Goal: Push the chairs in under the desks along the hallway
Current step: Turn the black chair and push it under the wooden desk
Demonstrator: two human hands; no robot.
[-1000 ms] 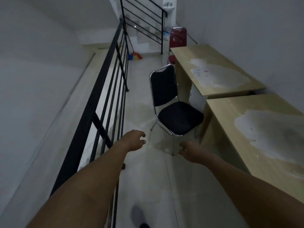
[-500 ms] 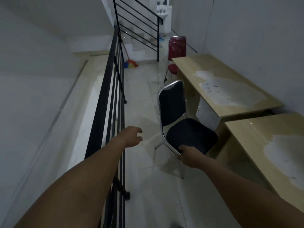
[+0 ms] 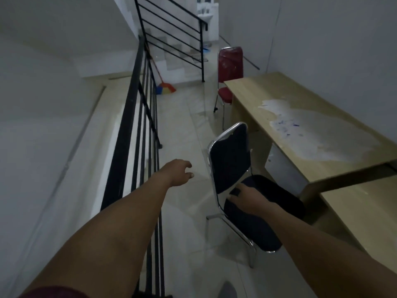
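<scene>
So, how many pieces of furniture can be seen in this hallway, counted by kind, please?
Chairs: 2, the black chair and the red chair
Desks: 2, the far desk and the near desk
Total: 4

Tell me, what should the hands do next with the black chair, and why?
Probably push the black chair sideways toward the desk. The right hand already rests on its seat, the left hand hangs free, and the chair stands out in the hallway, not tucked under.
</scene>
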